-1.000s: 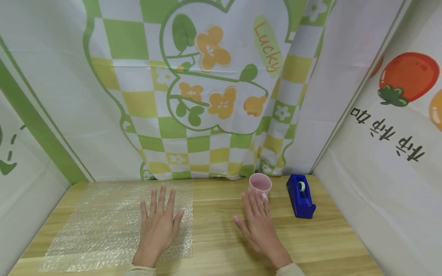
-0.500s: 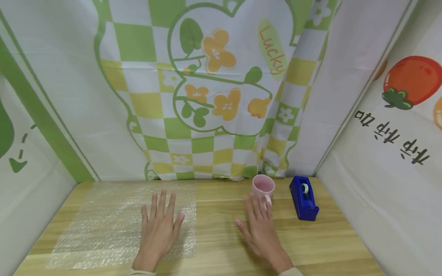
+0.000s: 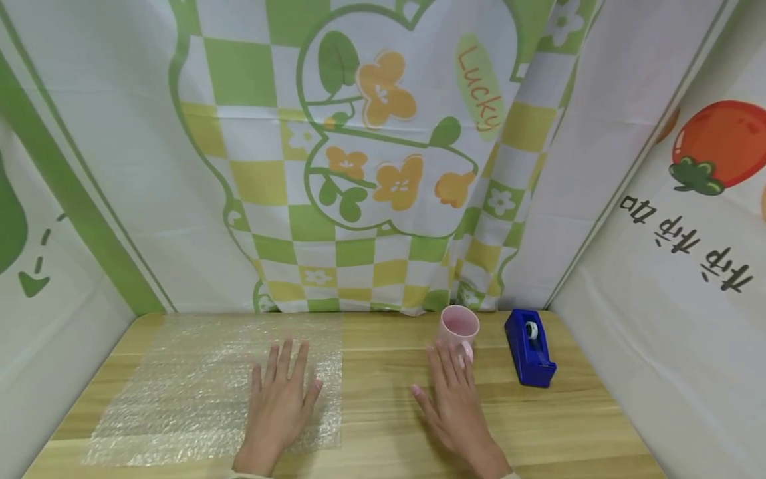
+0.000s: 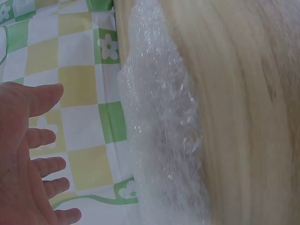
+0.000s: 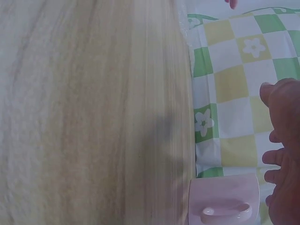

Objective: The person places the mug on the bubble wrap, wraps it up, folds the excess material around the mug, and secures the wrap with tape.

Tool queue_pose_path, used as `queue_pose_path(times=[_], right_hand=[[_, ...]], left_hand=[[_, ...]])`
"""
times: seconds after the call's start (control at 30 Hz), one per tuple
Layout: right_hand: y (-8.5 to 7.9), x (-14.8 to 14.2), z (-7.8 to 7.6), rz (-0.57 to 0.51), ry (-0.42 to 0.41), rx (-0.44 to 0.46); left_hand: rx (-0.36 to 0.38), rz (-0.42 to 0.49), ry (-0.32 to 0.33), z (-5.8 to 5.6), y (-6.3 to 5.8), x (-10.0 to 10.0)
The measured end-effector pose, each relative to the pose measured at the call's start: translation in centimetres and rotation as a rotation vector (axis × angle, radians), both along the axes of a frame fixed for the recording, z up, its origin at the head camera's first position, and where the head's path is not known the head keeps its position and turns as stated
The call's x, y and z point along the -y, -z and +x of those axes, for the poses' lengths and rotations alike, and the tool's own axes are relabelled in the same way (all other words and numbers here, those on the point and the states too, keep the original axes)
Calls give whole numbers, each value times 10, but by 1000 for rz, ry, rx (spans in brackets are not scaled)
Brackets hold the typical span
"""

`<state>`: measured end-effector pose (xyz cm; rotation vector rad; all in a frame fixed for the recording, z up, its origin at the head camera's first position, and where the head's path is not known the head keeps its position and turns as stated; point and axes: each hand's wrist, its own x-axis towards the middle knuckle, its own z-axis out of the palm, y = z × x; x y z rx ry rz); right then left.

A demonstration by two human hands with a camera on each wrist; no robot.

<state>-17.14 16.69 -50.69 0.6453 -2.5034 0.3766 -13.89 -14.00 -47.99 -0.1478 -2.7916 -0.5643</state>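
Note:
My left hand (image 3: 278, 406), fingers spread and straight, hovers over a sheet of bubble wrap (image 3: 179, 392) lying flat on the left of the table. In the left wrist view a gap shows between that hand (image 4: 23, 154) and the bubble wrap (image 4: 164, 126). On the right, my right hand (image 3: 457, 409) is held palm down with straight fingers, in front of a pink mug (image 3: 459, 324). The right wrist view shows the hand (image 5: 285, 145) apart from the mug (image 5: 225, 199), which stands upright with its handle facing me. Neither hand holds anything.
A blue tape dispenser (image 3: 530, 349) with a small roll stands to the right of the mug. The wooden table (image 3: 383, 392) ends at a checkered curtain (image 3: 353, 259) behind, with white cloth walls on both sides.
The head view has shifted slightly, so everything sits a little farther right in it. Both hands have drawn back slightly toward me, still spread. The mug, bubble wrap and dispenser stay put.

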Motion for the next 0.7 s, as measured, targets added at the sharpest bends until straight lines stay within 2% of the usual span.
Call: queue_pose_path(times=[0.4, 0.7], right_hand=[[0, -7, 2, -21, -40, -58], [0, -8, 7, -80, -48, -7]], left_hand=[[-17, -4, 7, -2, 2, -14], [171, -26, 10, -2, 7, -23]])
